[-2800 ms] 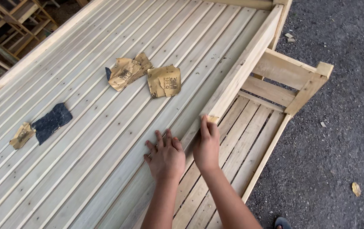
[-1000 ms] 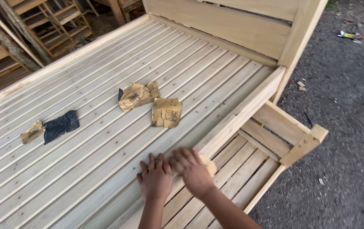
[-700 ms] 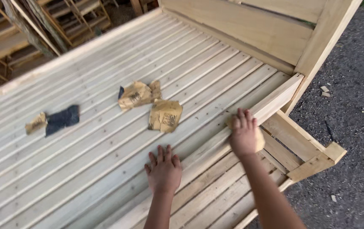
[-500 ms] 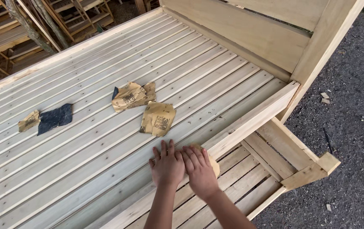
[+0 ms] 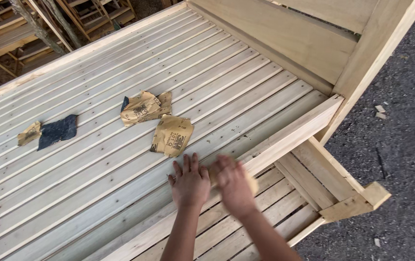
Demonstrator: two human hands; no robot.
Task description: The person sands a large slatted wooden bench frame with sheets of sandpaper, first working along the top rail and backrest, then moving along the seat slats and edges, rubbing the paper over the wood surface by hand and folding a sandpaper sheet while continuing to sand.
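On the slatted bed (image 5: pixel 96 159), left hand (image 5: pixel 190 182) lies flat, right hand (image 5: pixel 234 186) blurred, grip unclear.

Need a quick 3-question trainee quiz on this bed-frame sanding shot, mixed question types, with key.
1. True or false: the left hand lies flat, fingers spread, on the slatted wooden platform.
2. Multiple choice: how many loose tan sandpaper pieces lie just above the hands? A) none B) two C) five
3. Fill in: the right hand, blurred, presses a pale pad on the side ____ of the frame.

Key:
1. True.
2. B: the upper tan sheet and the lower tan sheet. A dark sheet lies apart, further left.
3. rail; whether the pad is paper or a block cannot be told.
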